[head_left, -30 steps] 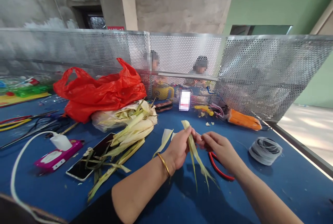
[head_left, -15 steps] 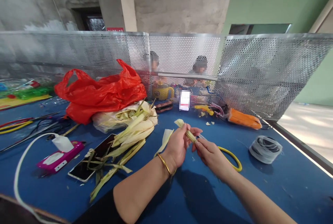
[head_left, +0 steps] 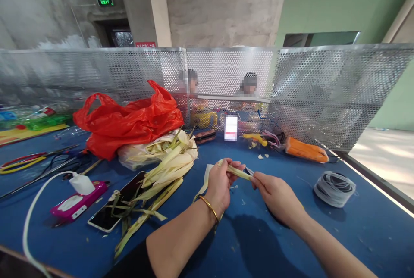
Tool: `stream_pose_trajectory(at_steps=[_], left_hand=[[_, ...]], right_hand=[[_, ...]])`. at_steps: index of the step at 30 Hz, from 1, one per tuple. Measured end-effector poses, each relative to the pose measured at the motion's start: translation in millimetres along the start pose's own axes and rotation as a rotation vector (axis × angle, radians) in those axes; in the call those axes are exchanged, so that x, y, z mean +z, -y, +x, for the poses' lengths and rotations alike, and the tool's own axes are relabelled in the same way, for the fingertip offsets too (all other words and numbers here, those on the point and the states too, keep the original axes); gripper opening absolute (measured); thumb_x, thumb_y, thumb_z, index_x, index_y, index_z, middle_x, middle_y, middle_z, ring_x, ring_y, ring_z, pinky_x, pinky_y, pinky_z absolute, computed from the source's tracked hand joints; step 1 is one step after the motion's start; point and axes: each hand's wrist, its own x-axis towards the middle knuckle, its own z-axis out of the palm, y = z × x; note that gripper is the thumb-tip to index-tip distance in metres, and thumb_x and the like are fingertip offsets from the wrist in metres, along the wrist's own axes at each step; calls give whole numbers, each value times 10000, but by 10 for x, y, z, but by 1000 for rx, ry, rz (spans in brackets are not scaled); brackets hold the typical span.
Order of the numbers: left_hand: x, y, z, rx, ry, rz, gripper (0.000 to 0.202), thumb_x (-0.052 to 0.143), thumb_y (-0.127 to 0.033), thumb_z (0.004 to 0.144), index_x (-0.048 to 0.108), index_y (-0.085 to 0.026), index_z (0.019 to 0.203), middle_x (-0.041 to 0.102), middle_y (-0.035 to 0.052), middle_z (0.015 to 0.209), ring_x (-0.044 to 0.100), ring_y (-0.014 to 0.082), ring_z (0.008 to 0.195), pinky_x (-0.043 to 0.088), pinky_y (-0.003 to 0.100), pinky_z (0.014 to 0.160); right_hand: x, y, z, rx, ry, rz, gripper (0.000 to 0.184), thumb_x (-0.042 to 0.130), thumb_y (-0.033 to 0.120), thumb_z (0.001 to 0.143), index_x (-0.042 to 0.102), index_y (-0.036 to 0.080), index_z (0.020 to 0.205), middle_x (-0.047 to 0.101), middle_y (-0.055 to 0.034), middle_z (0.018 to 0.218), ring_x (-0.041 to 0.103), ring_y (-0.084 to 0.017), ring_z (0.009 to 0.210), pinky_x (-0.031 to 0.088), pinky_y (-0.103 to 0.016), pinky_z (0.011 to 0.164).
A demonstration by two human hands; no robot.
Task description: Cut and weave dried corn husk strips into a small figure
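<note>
Above the blue surface [head_left: 365, 222], I have the husk strip [head_left: 238, 171] flatter than half a second ago: narrow, pale yellow-green (faintly streaked lengthwise), pinched by my half-curled left hand [head_left: 221, 181] and closed right hand [head_left: 278, 196].

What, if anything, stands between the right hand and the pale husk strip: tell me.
Nothing visible does. The right hand already pinches one end of the husk strip; the left hand holds the other. A metal tip shows close beside the strip, not blocking that grip.
</note>
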Motion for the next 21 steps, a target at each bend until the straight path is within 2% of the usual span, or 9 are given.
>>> stream_pose_trajectory(at_steps=[3,6,7,8,10,12,14,16,21], left_hand=[[-58,-38,93,97,-56,125,161,450,-269,907,535,-165,819,677,65,767,694,195,751,520,351,772],[-92,-164,114,482,-137,362,155,469,-271,891,597,-187,911,681,105,990,642,213,985,471,358,893],[-94,-202,91,634,-91,446,168,507,-263,872,618,-207,985,651,105,1127,574,214,1126,414,351,980],[-92,-226,55,720,47,537,213,535,-262,859,630,-223,1045,612,101,1226,502,216,1222,350,347,1045],[-87,-221,-37,700,405,720,244,589,-270,827,660,-228,1057,635,108,1192,505,236,1215,295,351,1080],[-93,-159,-111,564,592,902,257,598,-329,824,671,-230,1050,685,117,1040,583,267,1087,335,377,1030],[-114,-94,-134,488,606,1111,266,534,-417,857,672,-244,1004,695,100,898,625,279,941,390,382,929],[-140,-76,-105,510,594,1290,304,464,-475,883,668,-252,913,679,79,803,627,269,840,405,352,843],[-165,-261,36,601,721,1455,325,439,-460,905,648,-259,758,634,31,692,576,199,663,351,251,667]], right_hand=[[-22,-36,5,-12,-19,-126,308,329,332,960,518,235,737,654,-14,709,584,-181,653,273,-251,548],[-27,-78,13,3,-59,-233,314,326,330,970,528,235,750,665,-23,716,601,-182,655,246,-258,529],[-19,-84,15,-4,-61,-254,314,327,332,972,535,235,758,670,-27,722,609,-182,658,246,-259,530],[-5,-83,16,-21,-52,-264,310,330,328,973,548,234,775,679,-31,737,619,-183,669,253,-259,536],[37,-63,15,-64,-16,-257,283,343,285,966,580,225,822,705,-51,803,644,-191,717,285,-259,564],[81,-33,11,-88,18,-227,270,350,217,945,609,209,870,721,-76,885,660,-203,775,315,-262,602],[99,-15,6,-89,41,-180,278,347,186,930,624,200,924,724,-86,940,662,-209,812,331,-265,625],[77,-32,6,-99,60,-124,283,341,218,940,624,209,941,722,-70,932,656,-204,818,338,-261,634],[-106,-209,31,-150,93,-47,305,339,330,959,584,234,805,661,-16,739,588,-171,684,319,-246,595]])
